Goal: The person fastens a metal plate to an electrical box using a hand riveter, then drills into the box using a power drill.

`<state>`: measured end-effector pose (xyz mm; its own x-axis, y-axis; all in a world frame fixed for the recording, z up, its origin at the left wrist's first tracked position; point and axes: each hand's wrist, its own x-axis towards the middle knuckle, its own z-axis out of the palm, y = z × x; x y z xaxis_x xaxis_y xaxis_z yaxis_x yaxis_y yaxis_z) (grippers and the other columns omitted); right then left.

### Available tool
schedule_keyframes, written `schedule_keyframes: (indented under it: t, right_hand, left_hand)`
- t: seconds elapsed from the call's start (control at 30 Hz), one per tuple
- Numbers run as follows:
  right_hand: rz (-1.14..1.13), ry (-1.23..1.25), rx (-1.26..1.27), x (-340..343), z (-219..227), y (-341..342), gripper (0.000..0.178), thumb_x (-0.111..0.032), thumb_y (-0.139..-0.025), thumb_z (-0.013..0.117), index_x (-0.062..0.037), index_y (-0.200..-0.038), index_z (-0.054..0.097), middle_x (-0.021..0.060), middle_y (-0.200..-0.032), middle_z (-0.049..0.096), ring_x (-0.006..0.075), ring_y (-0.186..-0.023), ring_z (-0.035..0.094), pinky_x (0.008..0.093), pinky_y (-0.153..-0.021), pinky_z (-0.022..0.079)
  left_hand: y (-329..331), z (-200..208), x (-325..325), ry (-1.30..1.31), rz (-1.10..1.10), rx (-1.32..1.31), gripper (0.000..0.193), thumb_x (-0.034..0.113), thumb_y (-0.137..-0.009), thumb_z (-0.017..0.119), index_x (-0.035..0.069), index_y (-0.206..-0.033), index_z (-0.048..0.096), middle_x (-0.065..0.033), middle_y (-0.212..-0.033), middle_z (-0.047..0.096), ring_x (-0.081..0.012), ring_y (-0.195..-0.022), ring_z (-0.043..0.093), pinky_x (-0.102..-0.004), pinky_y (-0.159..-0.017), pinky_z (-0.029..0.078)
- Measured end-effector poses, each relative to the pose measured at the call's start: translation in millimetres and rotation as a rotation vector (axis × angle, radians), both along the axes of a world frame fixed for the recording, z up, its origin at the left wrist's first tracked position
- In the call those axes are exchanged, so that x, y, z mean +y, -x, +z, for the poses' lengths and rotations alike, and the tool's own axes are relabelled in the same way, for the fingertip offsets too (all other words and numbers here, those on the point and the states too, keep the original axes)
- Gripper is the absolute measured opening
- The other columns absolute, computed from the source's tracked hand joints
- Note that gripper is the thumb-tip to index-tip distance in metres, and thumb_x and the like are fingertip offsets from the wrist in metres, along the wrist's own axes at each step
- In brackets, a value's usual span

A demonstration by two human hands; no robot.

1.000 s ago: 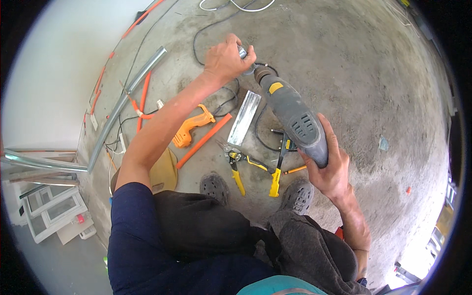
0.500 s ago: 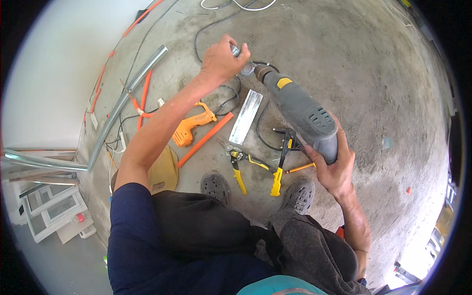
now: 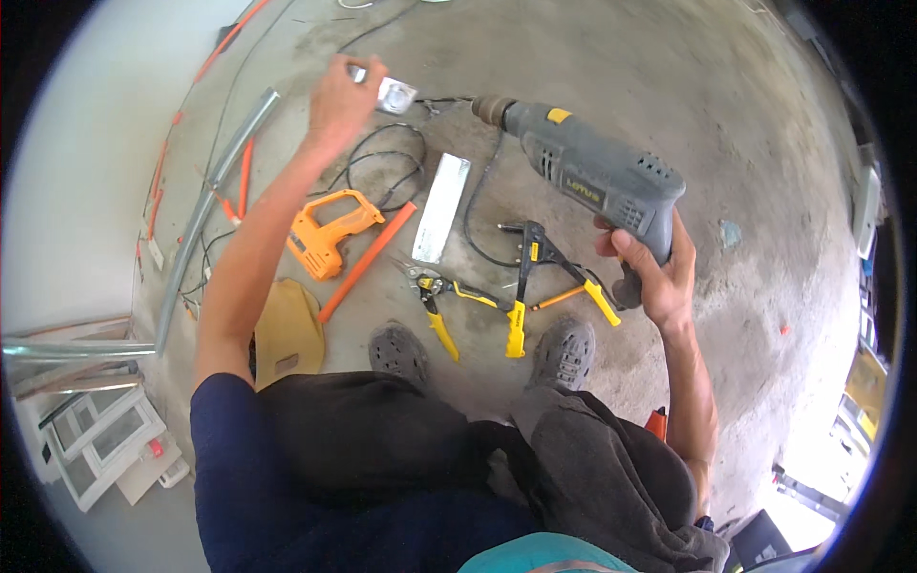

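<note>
Several tools on floor [image 3: 726,372]: snips [image 3: 429,288], riveter [image 3: 528,260]
Left grip [image 3: 346,103]: pinching a small silver metal piece [image 3: 395,96] above the floor
Right grip [image 3: 661,277]: closed round grey drill [image 3: 594,158] at its handle, chuck [image 3: 492,111] apart from that piece

Yellowish lettering [image 3: 584,190] on grey drill [image 3: 611,153]

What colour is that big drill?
The drill in the right hand is mostly grey, with a yellow patch; the head view shows it best.
</note>
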<state>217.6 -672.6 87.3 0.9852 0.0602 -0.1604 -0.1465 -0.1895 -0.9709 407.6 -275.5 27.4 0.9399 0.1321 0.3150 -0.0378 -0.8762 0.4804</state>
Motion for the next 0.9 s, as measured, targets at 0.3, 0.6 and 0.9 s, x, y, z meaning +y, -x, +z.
schedule_keyframes:
  t: [0.3, 0.6, 0.9]
  right_hand:
    - [-0.288, -0.682, 0.221, -57, -65, -25, 0.044, -0.023, -0.1, 0.063, 0.01, -0.128, 0.055, 0.0222, -0.115, 0.068, 0.0274, -0.093, 0.072, 0.0411, -0.081, 0.062]
    - [-0.278, -1.336, 0.397, -104, -181, -38, 0.045, -0.027, -0.102, 0.061, 0.0093, -0.128, 0.054, 0.0185, -0.114, 0.068, 0.024, -0.09, 0.072, 0.0333, -0.078, 0.064]
    - [-0.294, -1.617, 0.488, -98, -208, -32, 0.04, -0.026, -0.102, 0.061, 0.0065, -0.125, 0.053, 0.0141, -0.11, 0.064, 0.0194, -0.09, 0.067, 0.027, -0.067, 0.06]
  left_hand:
    - [29, -11, 22, 0.594, -0.004, 0.379, 0.053, 0.05, -0.093, 0.064, -0.002, -0.105, 0.066, -0.0097, -0.087, 0.067, -0.0187, -0.071, 0.062, -0.0347, -0.061, 0.05]
    - [70, -27, -1, 0.684, -0.296, 0.79, 0.036, 0.038, -0.1, 0.054, 0.006, -0.11, 0.066, -0.0035, -0.093, 0.064, -0.0113, -0.074, 0.06, -0.0287, -0.057, 0.047]
    - [88, 7, -35, 0.001, -0.666, 0.579, 0.031, 0.034, -0.095, 0.061, 0.007, -0.11, 0.062, -0.0084, -0.092, 0.067, -0.023, -0.071, 0.063, -0.0383, -0.065, 0.052]
